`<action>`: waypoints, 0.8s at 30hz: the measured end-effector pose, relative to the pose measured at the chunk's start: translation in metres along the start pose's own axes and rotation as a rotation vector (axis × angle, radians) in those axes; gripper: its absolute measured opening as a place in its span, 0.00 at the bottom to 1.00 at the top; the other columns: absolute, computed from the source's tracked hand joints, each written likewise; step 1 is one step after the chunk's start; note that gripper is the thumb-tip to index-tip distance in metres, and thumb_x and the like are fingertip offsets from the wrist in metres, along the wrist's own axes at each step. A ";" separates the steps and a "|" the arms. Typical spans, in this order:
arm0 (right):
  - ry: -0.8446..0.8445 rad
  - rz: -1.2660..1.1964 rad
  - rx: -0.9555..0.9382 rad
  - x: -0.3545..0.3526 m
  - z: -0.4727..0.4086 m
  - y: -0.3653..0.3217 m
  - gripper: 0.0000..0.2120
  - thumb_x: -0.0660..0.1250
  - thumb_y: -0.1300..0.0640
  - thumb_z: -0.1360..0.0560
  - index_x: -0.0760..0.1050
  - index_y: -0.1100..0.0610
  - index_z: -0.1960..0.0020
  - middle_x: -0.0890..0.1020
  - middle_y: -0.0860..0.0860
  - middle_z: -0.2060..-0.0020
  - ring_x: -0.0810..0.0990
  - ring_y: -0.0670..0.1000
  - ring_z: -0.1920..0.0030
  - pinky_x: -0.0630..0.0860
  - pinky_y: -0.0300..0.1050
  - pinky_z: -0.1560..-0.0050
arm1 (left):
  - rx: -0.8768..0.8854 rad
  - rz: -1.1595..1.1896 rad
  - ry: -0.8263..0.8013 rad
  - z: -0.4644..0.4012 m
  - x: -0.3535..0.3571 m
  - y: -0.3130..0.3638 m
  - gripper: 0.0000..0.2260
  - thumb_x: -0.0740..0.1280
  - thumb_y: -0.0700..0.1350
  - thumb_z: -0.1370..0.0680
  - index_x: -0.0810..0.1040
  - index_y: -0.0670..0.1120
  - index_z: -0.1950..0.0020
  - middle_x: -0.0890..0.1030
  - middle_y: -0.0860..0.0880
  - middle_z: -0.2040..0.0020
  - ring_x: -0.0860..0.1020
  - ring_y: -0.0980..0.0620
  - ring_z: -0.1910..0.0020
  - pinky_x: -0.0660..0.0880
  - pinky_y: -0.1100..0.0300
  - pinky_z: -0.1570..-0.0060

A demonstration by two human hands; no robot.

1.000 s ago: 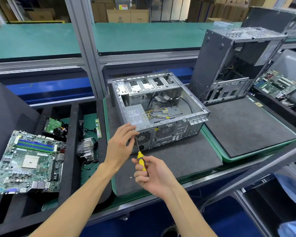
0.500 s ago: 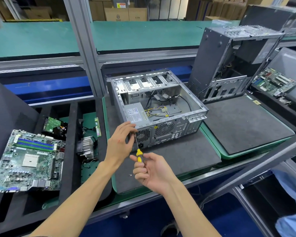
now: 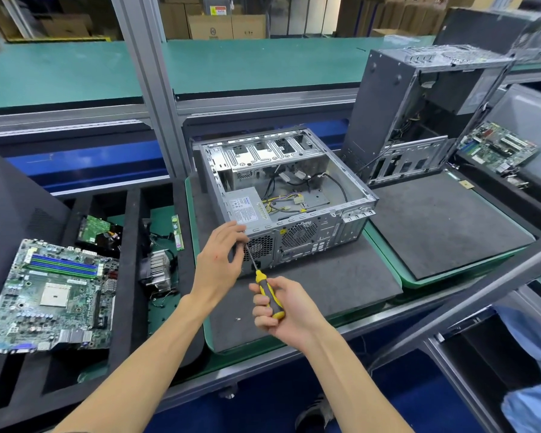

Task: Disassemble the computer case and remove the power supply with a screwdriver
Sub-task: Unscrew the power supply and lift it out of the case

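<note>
An open grey computer case [image 3: 325, 223] lies on its side on a dark foam mat, rear panel facing me. The grey power supply [image 3: 245, 207] sits in its near-left corner, with yellow and black cables beside it. My right hand [image 3: 281, 310] grips the yellow-and-black handle of a screwdriver [image 3: 264, 289]. Its shaft points up-left to the case's rear panel near the power supply vent. My left hand [image 3: 219, 260] is at the case's near-left corner, its fingertips around the shaft close to the tip. The tip itself is hidden by the fingers.
A second stripped case [image 3: 419, 114] stands upright at the back right, behind another foam mat [image 3: 444, 223]. A motherboard [image 3: 50, 295], heatsink [image 3: 158, 270] and drive [image 3: 96, 229] lie in the foam tray on the left. Another board [image 3: 497, 145] sits far right. An aluminium post [image 3: 150, 82] rises behind the case.
The screwdriver has drawn back a little from the case, showing more of its handle and shaft. My left hand stays at the case corner. The camera tilted slightly.
</note>
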State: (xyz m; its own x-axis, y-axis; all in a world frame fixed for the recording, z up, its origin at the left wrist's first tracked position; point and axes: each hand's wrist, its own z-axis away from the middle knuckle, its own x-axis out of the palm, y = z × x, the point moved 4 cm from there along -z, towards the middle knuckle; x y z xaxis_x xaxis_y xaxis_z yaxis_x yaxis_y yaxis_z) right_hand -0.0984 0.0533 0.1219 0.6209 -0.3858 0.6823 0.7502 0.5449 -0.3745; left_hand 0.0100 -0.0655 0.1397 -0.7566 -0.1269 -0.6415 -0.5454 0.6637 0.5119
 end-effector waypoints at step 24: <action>-0.057 0.093 -0.014 -0.001 -0.004 0.004 0.07 0.65 0.57 0.19 0.69 0.56 0.55 0.63 0.48 0.70 0.59 0.44 0.76 0.57 0.35 0.82 | 0.050 -0.090 0.003 -0.011 -0.005 0.007 0.05 0.73 0.38 0.25 0.79 0.45 0.54 0.82 0.53 0.48 0.77 0.53 0.40 0.79 0.58 0.54</action>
State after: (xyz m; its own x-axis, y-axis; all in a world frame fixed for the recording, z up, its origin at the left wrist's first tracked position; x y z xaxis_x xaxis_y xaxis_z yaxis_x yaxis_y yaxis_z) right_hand -0.0950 0.0526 0.1171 0.6743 -0.2906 0.6789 0.6933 0.5658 -0.4463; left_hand 0.0061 -0.0686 0.1528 -0.7067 -0.1897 -0.6816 -0.5922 0.6858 0.4231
